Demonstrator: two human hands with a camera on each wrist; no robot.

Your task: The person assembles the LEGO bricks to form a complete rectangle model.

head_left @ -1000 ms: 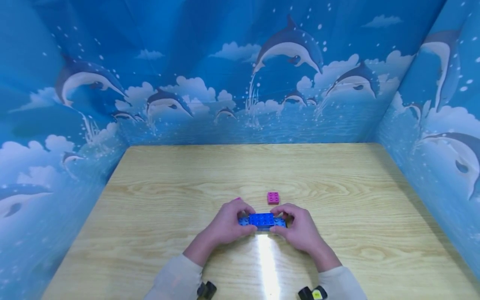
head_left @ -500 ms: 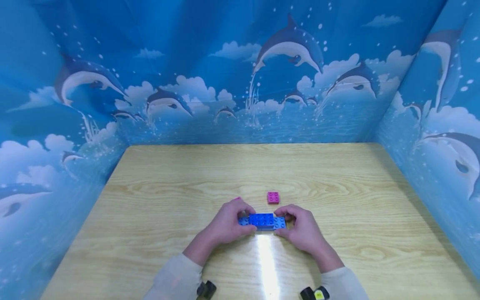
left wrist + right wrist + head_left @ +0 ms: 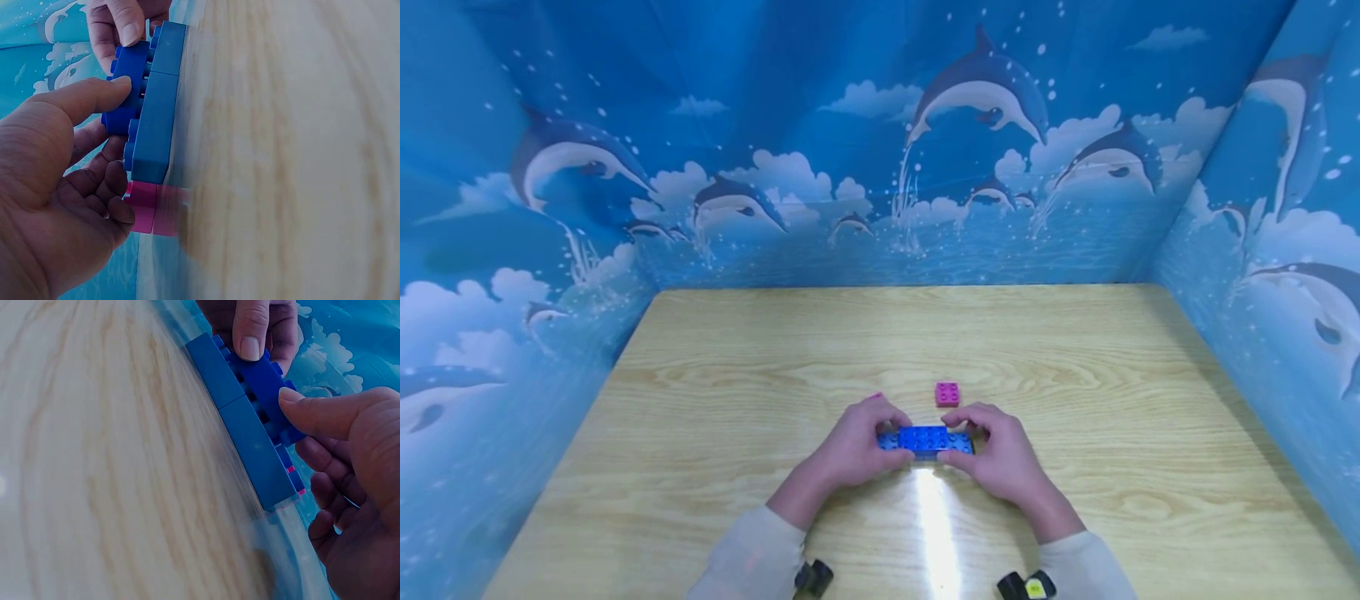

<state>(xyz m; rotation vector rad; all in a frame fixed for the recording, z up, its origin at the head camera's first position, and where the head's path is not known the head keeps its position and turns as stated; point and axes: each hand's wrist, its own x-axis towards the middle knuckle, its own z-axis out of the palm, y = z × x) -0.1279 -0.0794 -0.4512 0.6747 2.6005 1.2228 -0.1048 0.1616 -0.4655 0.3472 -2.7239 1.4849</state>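
Two lighter blue toy building bricks lie end to end on the table, the left one and the right one. A dark blue brick spans them from above. In both wrist views, studs show in a narrow gap between the dark brick and the lighter ones beneath. My left hand pinches the dark brick's left end between thumb and fingers. At its right end, my right hand pinches it too, the thumb on the near side.
A pink brick lies on the wooden table just beyond the blue ones. Another pink brick sits by the left hand, mostly hidden by it in the head view. Dolphin-printed curtains enclose the table's back and sides.
My right hand shifted slightly right off the dark brick half a second ago, and now its fingers are back at that brick's right end. The left hand has stayed in place.
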